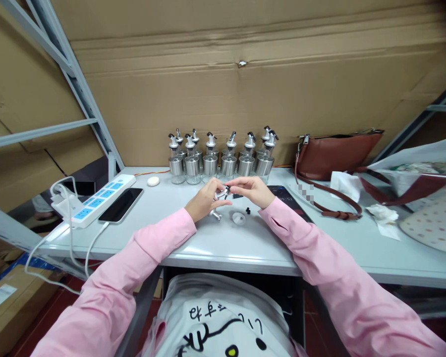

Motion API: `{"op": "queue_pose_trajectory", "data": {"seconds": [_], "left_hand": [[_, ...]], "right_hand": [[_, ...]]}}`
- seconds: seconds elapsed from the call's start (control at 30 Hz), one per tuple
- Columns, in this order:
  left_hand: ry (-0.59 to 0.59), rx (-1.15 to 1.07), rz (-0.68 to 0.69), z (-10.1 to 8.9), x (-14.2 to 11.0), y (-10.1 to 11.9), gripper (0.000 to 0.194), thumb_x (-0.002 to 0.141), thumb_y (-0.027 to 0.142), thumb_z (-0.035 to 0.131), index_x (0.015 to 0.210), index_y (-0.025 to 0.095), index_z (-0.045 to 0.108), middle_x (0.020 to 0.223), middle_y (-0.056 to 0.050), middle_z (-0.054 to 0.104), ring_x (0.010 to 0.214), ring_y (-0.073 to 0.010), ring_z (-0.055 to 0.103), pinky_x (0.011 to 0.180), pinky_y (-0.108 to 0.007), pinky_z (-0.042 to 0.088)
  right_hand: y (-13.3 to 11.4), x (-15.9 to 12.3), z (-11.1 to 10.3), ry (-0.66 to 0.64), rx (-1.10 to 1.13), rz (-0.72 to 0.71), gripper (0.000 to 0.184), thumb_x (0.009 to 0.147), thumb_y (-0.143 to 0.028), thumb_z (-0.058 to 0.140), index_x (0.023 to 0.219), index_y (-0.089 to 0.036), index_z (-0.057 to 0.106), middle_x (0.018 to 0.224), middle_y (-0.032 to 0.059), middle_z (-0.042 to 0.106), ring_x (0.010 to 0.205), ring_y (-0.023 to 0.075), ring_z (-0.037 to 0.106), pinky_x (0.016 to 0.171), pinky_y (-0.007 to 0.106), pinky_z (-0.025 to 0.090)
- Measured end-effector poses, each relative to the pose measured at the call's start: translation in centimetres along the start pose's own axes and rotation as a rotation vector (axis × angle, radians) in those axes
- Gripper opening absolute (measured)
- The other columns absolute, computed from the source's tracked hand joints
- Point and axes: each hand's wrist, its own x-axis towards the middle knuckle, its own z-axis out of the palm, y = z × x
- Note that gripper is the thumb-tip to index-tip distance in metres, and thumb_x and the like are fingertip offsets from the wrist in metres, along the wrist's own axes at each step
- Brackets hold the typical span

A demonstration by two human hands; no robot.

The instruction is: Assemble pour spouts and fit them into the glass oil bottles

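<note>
Over the middle of the table, my left hand (204,201) is closed around a silver bottle pourer spout (222,194). My right hand (255,192) meets it from the other side, its thumb and forefinger pinching a small black piece (227,190) at the spout's tip. Whether that piece is fixed on the spout I cannot tell. Just below my hands lie another silver spout (216,215), a round clear-white cap (239,218) and some tiny black parts (248,210). Behind them stand several glass-and-steel oil bottles (228,163), upright and topped with pourer spouts.
To the left are a white power strip (92,206), a phone (122,205) on a cable and a white round object (153,181). A dark tablet-like device (288,201) lies partly under my right arm. Further right are a brown bag (334,154), tissues (384,215) and a plastic bag (427,173).
</note>
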Motion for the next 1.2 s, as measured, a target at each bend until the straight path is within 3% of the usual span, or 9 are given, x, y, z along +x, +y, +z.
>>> {"op": "queue_pose_trajectory", "data": {"seconds": [0.27,0.53,0.83,1.03,1.2], "left_hand": [[0.054,0.033,0.024,-0.06,-0.04,0.04,0.043,0.074,0.058,0.054,0.077,0.016,0.046,0.07,0.001,0.05,0.061,-0.01,0.047,0.056,-0.021,0.041],[0.089,0.108,0.069,-0.29,0.16,0.18,0.04,0.076,0.053,0.055,0.084,0.014,0.052,0.078,-0.004,0.059,0.071,-0.0128,0.055,0.065,-0.024,0.046],[-0.01,0.166,-0.014,-0.51,-0.06,0.33,0.044,0.078,0.057,0.049,0.081,0.014,0.053,0.077,-0.004,0.059,0.068,-0.0123,0.054,0.062,-0.022,0.042],[0.02,0.208,-0.028,-0.67,0.1,0.52,0.048,0.076,0.062,0.046,0.078,0.015,0.051,0.072,-0.001,0.053,0.062,-0.0107,0.049,0.057,-0.021,0.038],[-0.024,0.218,-0.054,-0.68,0.12,0.77,0.052,0.074,0.066,0.043,0.077,0.015,0.05,0.068,0.001,0.051,0.059,-0.0107,0.048,0.055,-0.022,0.035]], "right_hand": [[0.17,0.06,-0.03,-0.027,-0.039,-0.016,0.037,0.057,-0.041,0.076,0.084,-0.016,0.072,0.072,0.0049,0.07,0.066,0.0153,0.063,0.066,0.03,0.049],[0.19,0.2,-0.11,0.035,-0.076,-0.05,0.035,0.062,-0.041,0.073,0.086,-0.016,0.071,0.065,0.0029,0.068,0.064,0.0139,0.061,0.069,0.031,0.049],[0.1,0.13,-0.05,0.003,-0.062,0.0,0.038,0.057,-0.043,0.075,0.083,-0.015,0.072,0.063,0.0027,0.068,0.061,0.0132,0.059,0.064,0.029,0.047],[0.24,0.16,-0.19,0.029,-0.071,-0.034,0.038,0.059,-0.044,0.074,0.086,-0.016,0.072,0.065,0.0033,0.068,0.064,0.0145,0.061,0.07,0.032,0.048],[0.22,0.11,-0.18,-0.015,-0.074,-0.006,0.039,0.058,-0.044,0.075,0.084,-0.016,0.072,0.065,0.0037,0.068,0.062,0.0146,0.061,0.065,0.031,0.048]]}}
